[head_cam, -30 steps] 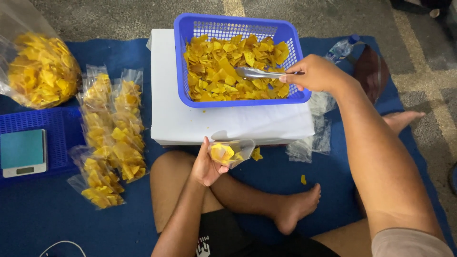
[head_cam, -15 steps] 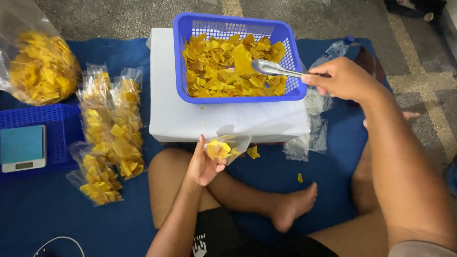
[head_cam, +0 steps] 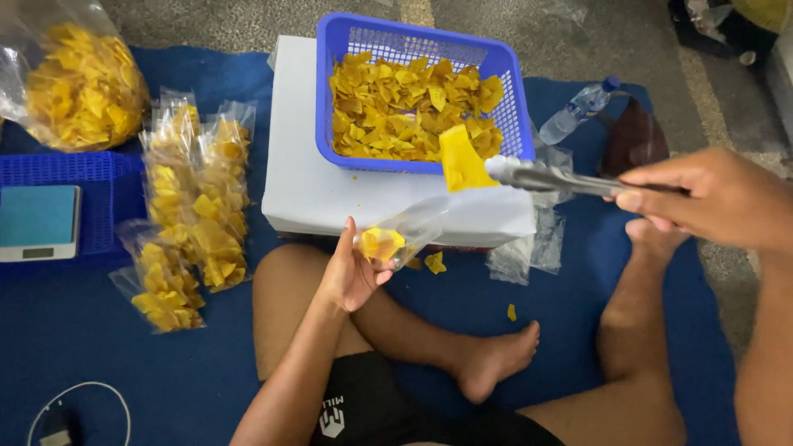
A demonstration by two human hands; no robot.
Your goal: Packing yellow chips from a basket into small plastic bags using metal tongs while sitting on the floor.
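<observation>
lifted from the basket [head_cam: 343,58], tongs [head_cam: 545,177] pinch one flat yellow chip [head_cam: 462,161]

So the basket [head_cam: 512,99] of chips sits on a box [head_cam: 306,177], right in front of the crossed legs. Filled bags [head_cam: 194,215] lie left of the box, a scale [head_cam: 39,221] further left, the big bag [head_cam: 74,83] behind it. A bottle [head_cam: 578,109] lies right of the basket.

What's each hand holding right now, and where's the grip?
Right hand holds metal tongs by the handle end; their tips pinch a yellow chip. Left hand holds a small clear bag near its lower end.
</observation>
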